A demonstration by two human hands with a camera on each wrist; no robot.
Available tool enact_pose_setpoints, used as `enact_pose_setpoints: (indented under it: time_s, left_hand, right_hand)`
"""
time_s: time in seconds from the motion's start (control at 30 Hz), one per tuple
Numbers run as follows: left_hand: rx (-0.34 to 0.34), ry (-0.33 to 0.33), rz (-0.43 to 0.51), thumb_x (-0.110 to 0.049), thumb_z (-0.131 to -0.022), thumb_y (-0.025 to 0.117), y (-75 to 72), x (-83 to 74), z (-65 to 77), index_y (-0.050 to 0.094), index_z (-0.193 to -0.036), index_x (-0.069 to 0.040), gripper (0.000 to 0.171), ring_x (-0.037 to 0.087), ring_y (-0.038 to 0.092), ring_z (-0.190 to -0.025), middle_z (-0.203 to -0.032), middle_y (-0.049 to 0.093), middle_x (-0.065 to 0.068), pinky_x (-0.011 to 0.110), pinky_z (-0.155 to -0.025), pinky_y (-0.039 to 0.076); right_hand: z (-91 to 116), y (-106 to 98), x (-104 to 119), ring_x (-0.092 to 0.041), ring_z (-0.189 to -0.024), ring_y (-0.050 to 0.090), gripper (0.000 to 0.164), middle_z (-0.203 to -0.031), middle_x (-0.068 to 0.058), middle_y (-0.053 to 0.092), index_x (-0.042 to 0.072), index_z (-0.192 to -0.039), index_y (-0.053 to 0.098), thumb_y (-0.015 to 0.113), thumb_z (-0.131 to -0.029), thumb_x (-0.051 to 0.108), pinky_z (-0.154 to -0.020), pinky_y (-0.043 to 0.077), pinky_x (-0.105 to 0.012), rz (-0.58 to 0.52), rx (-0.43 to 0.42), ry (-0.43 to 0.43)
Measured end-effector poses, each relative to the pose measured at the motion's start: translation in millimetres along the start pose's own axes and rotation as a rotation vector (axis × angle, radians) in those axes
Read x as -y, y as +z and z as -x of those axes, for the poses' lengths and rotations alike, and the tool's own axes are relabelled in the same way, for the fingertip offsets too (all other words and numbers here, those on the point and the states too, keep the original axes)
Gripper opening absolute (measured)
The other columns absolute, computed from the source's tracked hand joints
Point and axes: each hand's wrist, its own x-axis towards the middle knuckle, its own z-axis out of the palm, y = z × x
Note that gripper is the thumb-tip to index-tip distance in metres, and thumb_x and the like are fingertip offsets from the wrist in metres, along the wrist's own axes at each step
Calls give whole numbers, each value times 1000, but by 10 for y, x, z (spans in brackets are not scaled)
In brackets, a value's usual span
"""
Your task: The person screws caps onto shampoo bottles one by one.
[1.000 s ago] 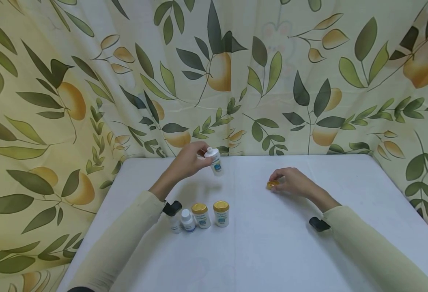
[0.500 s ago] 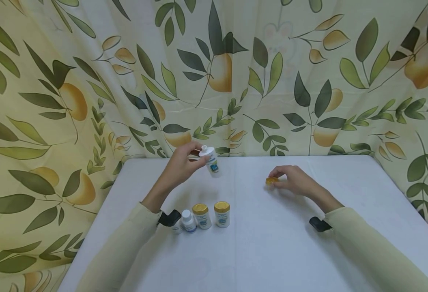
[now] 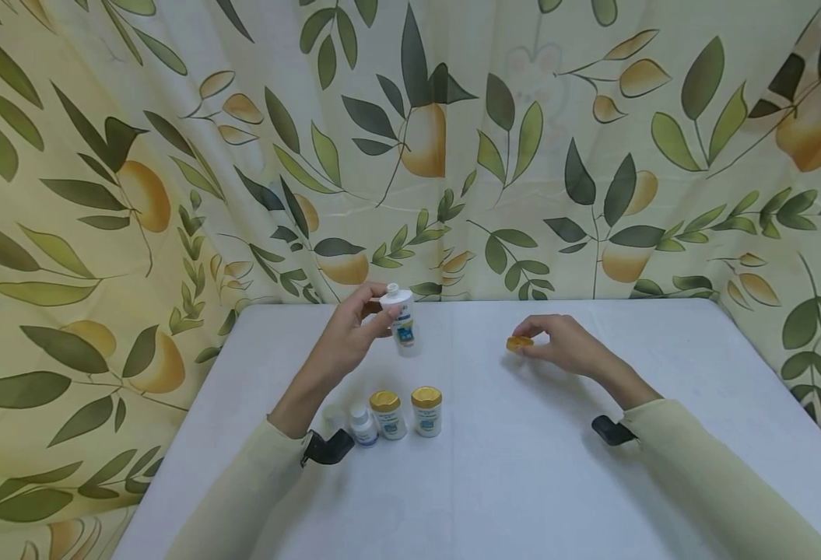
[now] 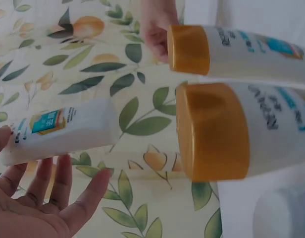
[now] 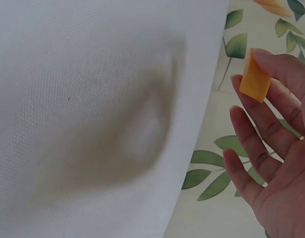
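My left hand [image 3: 343,338] grips a white bottle [image 3: 405,330] between thumb and fingers, over the back of the table. The bottle is nearly upright, its narrow neck bare of a cap and its blue-green label facing out; in the left wrist view the bottle [image 4: 68,131] lies across the fingers. To the right, my right hand [image 3: 566,348] pinches a gold cap [image 3: 517,343] between thumb and index finger, above the tabletop. In the right wrist view that cap [image 5: 255,82] shows edge-on, the other fingers spread loosely beneath it.
Two gold-capped white bottles, one left [image 3: 389,421] and one right [image 3: 427,418], stand nearer the front. Beside them is a small white bottle [image 3: 364,428]; another pale one [image 3: 334,418] is partly hidden by the left wrist camera. A leaf-patterned curtain [image 3: 466,148] hangs behind the white table [image 3: 522,474].
My left hand has drawn the bottle slightly left and nearer, turning it more upright. My right hand has lifted the gold cap a little and shifted slightly left.
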Motion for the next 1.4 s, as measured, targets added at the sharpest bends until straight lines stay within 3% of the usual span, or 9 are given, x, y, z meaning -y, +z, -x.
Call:
enact_pose_setpoints:
  time_s: [0.27, 0.5, 0.83, 1.2, 1.4]
  left_hand:
    - [63, -76, 101, -25, -109, 47, 78, 33, 92, 46, -135, -16, 27, 28, 54, -122, -132, 54, 10, 53, -96, 54]
    - [106, -78, 202, -34, -110, 41, 109, 101, 125, 38, -140, -19, 34, 30, 53, -130, -141, 54, 8, 57, -95, 54]
    - [62, -78, 266, -34, -109, 44, 191, 138, 144, 39, -142, -21, 36, 29, 57, -124, -132, 63, 16, 52, -87, 59]
    - [-9, -105, 205, -26, -105, 57, 291, 157, 227, 51, -138, -18, 35, 24, 61, -124, -134, 66, 4, 40, -91, 58]
    - [-11, -93, 183, -21, -104, 60, 344, 136, 280, 51, -139, -19, 36, 24, 61, -123, -133, 65, 3, 40, -93, 58]
  right_hand:
    - [-7, -7, 42, -27, -108, 65, 23, -109, -3, 75, 12, -112, 73, 78, -89, 12, -98, 46, -61, -16, -2, 8]
    - [-21, -7, 64, -26, -105, 65, 23, -106, -2, 75, 12, -110, 73, 78, -88, 10, -100, 46, -58, -31, -27, -13]
    - [-11, -9, 84, -25, -103, 65, 24, -104, -2, 74, 10, -112, 73, 78, -88, 10, -99, 49, -56, -58, -45, -22]
    - [10, -38, 203, -27, -104, 66, 28, -105, -4, 73, 10, -112, 72, 81, -88, 22, -99, 51, -56, -120, -68, 8]
    - [42, -69, 284, -23, -104, 66, 34, -111, -4, 72, 10, -119, 72, 80, -90, 25, -96, 56, -41, -172, -68, 5]
